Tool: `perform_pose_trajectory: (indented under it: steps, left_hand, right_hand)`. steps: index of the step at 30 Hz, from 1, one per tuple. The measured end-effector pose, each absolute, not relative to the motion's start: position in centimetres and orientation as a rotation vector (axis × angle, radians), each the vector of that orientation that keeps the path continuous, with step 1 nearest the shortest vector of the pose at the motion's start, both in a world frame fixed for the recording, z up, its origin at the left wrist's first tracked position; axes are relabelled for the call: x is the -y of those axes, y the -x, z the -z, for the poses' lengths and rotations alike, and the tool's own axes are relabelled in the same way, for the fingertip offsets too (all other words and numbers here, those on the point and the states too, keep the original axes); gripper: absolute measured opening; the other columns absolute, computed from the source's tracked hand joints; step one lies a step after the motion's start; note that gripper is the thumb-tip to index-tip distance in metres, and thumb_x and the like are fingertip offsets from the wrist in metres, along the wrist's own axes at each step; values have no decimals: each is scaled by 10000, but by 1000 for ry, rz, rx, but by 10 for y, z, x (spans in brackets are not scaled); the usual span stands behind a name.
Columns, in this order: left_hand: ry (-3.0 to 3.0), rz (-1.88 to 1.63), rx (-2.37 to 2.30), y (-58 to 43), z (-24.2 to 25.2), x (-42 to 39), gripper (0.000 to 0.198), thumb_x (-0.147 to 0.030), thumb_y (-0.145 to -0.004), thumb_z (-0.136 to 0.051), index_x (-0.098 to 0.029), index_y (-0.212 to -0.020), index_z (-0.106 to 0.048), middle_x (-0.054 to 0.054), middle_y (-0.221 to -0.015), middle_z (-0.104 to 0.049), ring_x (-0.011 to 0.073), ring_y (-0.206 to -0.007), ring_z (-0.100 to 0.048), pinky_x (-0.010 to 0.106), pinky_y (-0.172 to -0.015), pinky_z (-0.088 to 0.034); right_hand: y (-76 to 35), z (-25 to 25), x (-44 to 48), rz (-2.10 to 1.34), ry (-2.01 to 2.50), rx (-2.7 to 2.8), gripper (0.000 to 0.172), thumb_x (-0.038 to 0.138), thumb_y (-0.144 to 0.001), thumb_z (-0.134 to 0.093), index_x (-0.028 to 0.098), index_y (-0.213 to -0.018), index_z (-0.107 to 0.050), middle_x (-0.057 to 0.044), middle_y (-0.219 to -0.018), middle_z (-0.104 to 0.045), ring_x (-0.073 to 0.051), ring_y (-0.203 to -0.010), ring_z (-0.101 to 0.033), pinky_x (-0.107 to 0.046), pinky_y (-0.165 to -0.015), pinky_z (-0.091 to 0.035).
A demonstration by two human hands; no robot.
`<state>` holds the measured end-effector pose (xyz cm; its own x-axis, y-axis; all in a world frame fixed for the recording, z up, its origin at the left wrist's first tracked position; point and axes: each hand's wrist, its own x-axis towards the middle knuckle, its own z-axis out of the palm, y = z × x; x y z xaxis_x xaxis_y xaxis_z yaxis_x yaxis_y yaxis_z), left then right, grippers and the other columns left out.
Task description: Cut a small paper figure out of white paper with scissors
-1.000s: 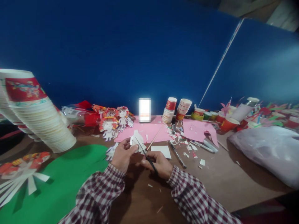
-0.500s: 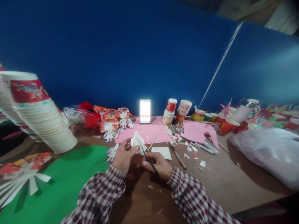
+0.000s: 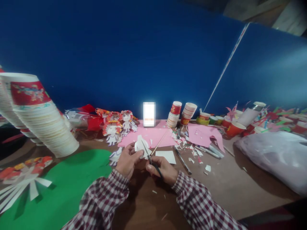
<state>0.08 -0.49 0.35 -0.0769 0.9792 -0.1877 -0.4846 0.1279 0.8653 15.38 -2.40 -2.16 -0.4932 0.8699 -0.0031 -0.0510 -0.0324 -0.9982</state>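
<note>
My left hand (image 3: 126, 160) pinches a small white paper cutout (image 3: 140, 145) above the brown table (image 3: 225, 188). My right hand (image 3: 164, 168) is closed round the dark handles of a pair of scissors (image 3: 150, 159). Their thin blades point up and left, and lie against the cutout. Both sleeves are red and white check. A white paper square (image 3: 166, 156) lies just beyond my right hand, beside a thin wooden stick (image 3: 159, 142).
A tilted stack of paper cups (image 3: 35, 113) looms at the left over a green sheet (image 3: 64, 188). Paper dolls (image 3: 115, 124), pink sheets (image 3: 203, 133), pens (image 3: 182, 160), scraps and more cup stacks (image 3: 182, 113) crowd the back. A white plastic bag (image 3: 273, 156) lies at the right.
The scissors have moved slightly up along the cutout and my left hand has turned it a little. The view has barely shifted.
</note>
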Motion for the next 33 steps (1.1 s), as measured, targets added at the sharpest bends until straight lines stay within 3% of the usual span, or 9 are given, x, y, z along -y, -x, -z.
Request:
perform_pose_trajectory:
  steps: [5, 21, 33]
  left_hand:
    - [-680, -1382, -976, 0, -1, 4, 523, -129, -516, -793, -129, -986, -564, 25, -785, -721, 142, -696, -664, 245, -636, -531]
    - [-730, -1392, -982, 0, 2, 4, 508, -172, -521, -807, -121, -971, -577, 14, -743, -707, 136, -657, -649, 254, -634, -512]
    - [-744, -1357, -1031, 3, -3, 2, 490, -189, -544, -789, -139, -988, -587, 19, -777, -706, 118, -604, -632, 203, -507, -489]
  right_hand:
    - [-155, 21, 23, -1541, 947, 1563, 375, 443, -680, -767, 130, -754, -573, 54, -550, -465, -65, -462, -397, -175, -420, -286]
    - [-156, 17, 24, -1523, 991, 1579, 366, 462, -698, -743, 132, -718, -586, 52, -543, -464, -61, -465, -374, -183, -431, -265]
    - [-155, 18, 24, -1544, 1005, 1578, 386, 482, -673, -754, 132, -730, -602, 40, -566, -499, -68, -473, -398, -185, -435, -289]
